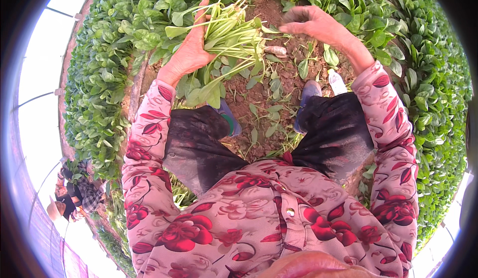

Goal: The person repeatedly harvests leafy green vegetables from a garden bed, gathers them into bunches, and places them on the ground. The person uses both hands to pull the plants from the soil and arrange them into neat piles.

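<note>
My left hand [194, 52] holds a bunch of leafy greens [239, 35], which look like spinach, with pale stems and cut root ends pointing to the right and the thumb raised at its left side. The larger leaves hang down towards my left shoe. To the right of the bunch, my right hand [308, 23] is held above the soil with its fingers curved apart and nothing plainly in them. A pale, wrapped-looking object [276, 51] shows just beyond the stem ends; what it is, I cannot tell.
Dense rows of leafy plants grow on the left [101, 91] and right [433, 102]. Loose leaves [274, 87] litter the soil between my shoes. A plastic bottle [337, 82] lies beside my right knee. Another person in a hat [71, 195] is at the far lower left.
</note>
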The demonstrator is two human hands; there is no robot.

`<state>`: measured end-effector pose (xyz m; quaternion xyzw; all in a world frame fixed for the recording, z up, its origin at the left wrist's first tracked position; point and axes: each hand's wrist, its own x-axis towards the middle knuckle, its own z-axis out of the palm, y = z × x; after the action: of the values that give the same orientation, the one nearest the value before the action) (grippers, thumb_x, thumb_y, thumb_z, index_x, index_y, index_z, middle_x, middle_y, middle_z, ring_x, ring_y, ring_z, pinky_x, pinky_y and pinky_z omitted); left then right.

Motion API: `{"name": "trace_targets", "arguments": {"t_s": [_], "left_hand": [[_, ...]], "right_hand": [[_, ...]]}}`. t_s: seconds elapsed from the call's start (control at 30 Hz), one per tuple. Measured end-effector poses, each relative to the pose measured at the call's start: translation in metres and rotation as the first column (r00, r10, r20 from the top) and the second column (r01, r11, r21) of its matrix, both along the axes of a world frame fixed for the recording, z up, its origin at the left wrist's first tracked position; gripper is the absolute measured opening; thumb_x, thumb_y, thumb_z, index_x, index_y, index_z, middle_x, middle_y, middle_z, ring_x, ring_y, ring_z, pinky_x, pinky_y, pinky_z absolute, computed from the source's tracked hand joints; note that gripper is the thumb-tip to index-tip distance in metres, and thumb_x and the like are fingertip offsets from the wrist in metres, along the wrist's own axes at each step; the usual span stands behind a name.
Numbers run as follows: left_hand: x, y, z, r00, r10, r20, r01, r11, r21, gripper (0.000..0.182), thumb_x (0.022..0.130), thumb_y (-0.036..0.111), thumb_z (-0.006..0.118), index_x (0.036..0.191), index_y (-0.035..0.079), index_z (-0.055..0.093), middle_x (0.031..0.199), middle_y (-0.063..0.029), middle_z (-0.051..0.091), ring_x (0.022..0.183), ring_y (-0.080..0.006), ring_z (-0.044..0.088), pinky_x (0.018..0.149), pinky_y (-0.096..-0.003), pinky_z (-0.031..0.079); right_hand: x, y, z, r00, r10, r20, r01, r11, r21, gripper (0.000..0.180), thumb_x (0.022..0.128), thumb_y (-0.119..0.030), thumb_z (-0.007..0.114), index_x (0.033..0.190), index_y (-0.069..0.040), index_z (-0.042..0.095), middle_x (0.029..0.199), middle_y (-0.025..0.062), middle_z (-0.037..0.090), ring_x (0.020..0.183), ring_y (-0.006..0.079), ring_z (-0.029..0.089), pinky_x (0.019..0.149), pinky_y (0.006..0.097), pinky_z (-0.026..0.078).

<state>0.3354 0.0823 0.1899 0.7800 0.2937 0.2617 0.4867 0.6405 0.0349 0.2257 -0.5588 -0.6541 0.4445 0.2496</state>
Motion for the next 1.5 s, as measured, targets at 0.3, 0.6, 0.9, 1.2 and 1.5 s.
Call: {"name": "trace_targets", "arguments": {"t_s": [0.3, 0.6, 0.9, 1.2, 1.5], "left_hand": [[0.004, -0.001, 0.005, 1.000, -0.009, -0.002, 0.009, 1.000, -0.019, 0.115, 0.071, -0.016, 0.066, 0.152, 0.017, -0.008, 0.150, -0.0095, 0.031, 0.133, -0.0184, 0.038, 0.108, -0.0331, 0.035], [0.006, -0.001, 0.002, 0.987, 0.072, -0.141, -0.016, 0.931, 0.364, 0.111, 0.068, -0.007, 0.071, 0.153, 0.015, 0.004, 0.130, -0.0140, 0.041, 0.120, -0.0260, 0.045, 0.103, -0.0329, 0.038], [-0.002, 0.006, 0.001, 0.990, 0.108, -0.086, -0.087, 0.972, 0.220, 0.113, 0.071, -0.006, 0.070, 0.154, 0.019, -0.002, 0.125, -0.0123, 0.052, 0.108, -0.0217, 0.054, 0.099, -0.0308, 0.040], [0.002, 0.002, 0.009, 0.954, 0.266, -0.141, -0.190, 0.896, 0.402, 0.107, 0.074, 0.002, 0.067, 0.152, 0.015, -0.004, 0.133, -0.0183, 0.053, 0.119, -0.0284, 0.055, 0.102, -0.0351, 0.040], [0.008, 0.001, 0.013, 0.948, 0.293, -0.120, -0.256, 0.932, 0.257, 0.107, 0.073, 0.002, 0.066, 0.152, 0.015, -0.005, 0.134, -0.0179, 0.053, 0.119, -0.0302, 0.055, 0.101, -0.0339, 0.041]], "right_hand": [[-0.029, 0.012, -0.006, 0.991, 0.102, -0.087, -0.085, 0.980, 0.181, 0.025, 0.077, -0.019, 0.078, 0.097, -0.006, 0.074, 0.097, 0.0032, 0.070, 0.085, 0.0122, 0.061, 0.080, 0.0285, 0.048], [-0.041, 0.005, -0.002, 0.942, -0.053, -0.332, 0.014, 0.993, -0.119, 0.011, 0.080, -0.014, 0.073, 0.085, -0.004, 0.071, 0.076, 0.0005, 0.067, 0.068, 0.0084, 0.058, 0.066, 0.0236, 0.046], [-0.015, -0.014, 0.005, 0.951, 0.259, 0.167, -0.261, 0.965, -0.013, 0.024, 0.077, -0.027, 0.074, 0.088, -0.005, 0.071, 0.076, 0.0048, 0.068, 0.071, 0.0133, 0.062, 0.067, 0.0287, 0.049], [-0.069, -0.025, 0.004, 0.958, -0.138, 0.251, -0.098, 0.667, 0.739, 0.023, 0.078, -0.025, 0.074, 0.089, -0.006, 0.068, 0.076, 0.0052, 0.056, 0.067, 0.0241, 0.062, 0.057, 0.0344, 0.049], [-0.079, -0.015, -0.004, 0.902, -0.249, 0.353, -0.125, 0.631, 0.766, 0.012, 0.076, -0.018, 0.071, 0.084, -0.010, 0.067, 0.079, 0.0035, 0.059, 0.071, 0.0231, 0.064, 0.058, 0.0364, 0.051]]}}
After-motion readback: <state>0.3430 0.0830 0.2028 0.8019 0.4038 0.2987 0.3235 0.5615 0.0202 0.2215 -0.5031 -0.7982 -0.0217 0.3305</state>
